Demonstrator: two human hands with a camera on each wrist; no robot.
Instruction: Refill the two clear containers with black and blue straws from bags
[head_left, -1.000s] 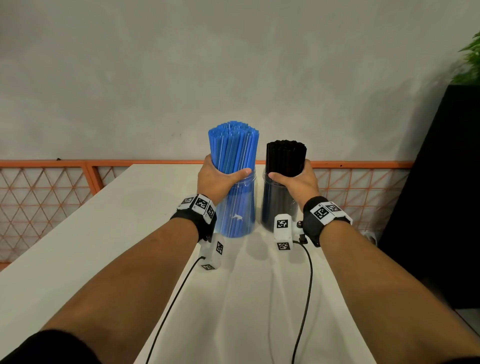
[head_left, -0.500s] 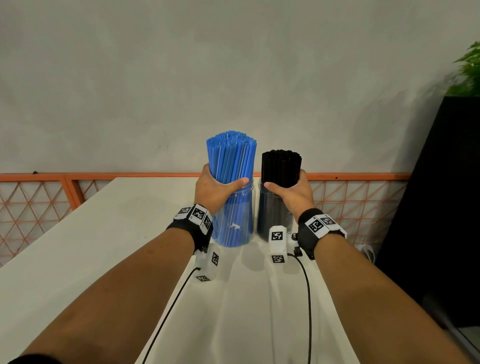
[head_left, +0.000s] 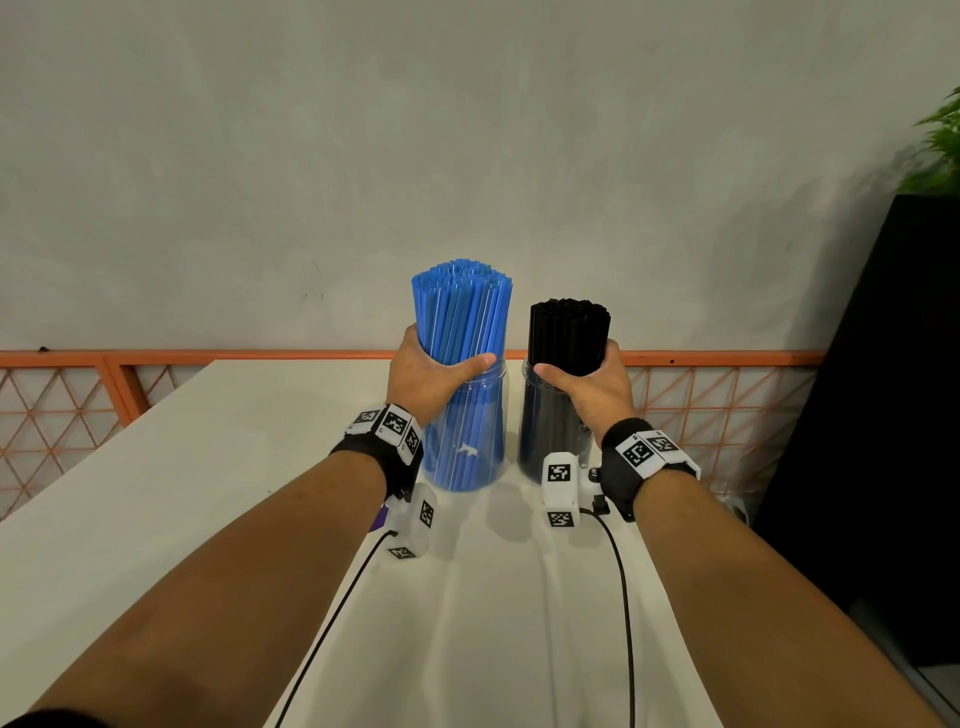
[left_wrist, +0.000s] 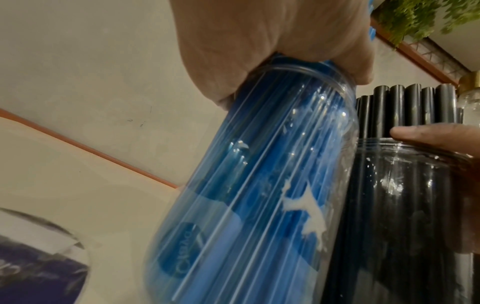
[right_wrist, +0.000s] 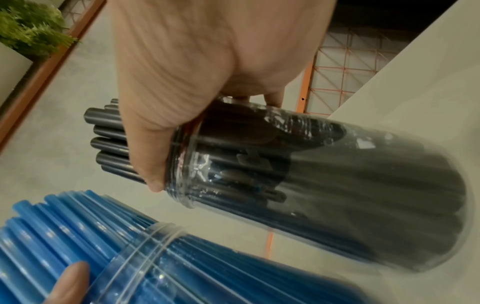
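Two clear containers stand side by side near the far end of the white table (head_left: 218, 467). The left container (head_left: 467, 441) is packed with blue straws (head_left: 462, 306) that rise well above its rim. My left hand (head_left: 431, 374) grips that bundle just above the rim, thumb across the front. The right container (head_left: 550, 441) holds black straws (head_left: 569, 332). My right hand (head_left: 592, 384) grips the black bundle at the rim. In the left wrist view the blue container (left_wrist: 259, 195) touches the black one (left_wrist: 405, 205). The right wrist view shows the black container (right_wrist: 324, 185) and the blue straws (right_wrist: 52, 226).
A purple-printed bag (left_wrist: 33, 271) lies on the table near my left wrist. An orange lattice railing (head_left: 57, 405) runs behind the table before a grey wall. A black cabinet (head_left: 883, 415) with a green plant (head_left: 940, 145) stands at the right.
Both hands keep their grip on the straw bundles. The containers sit slightly lower and closer in the head view, mostly from the head camera shifting.
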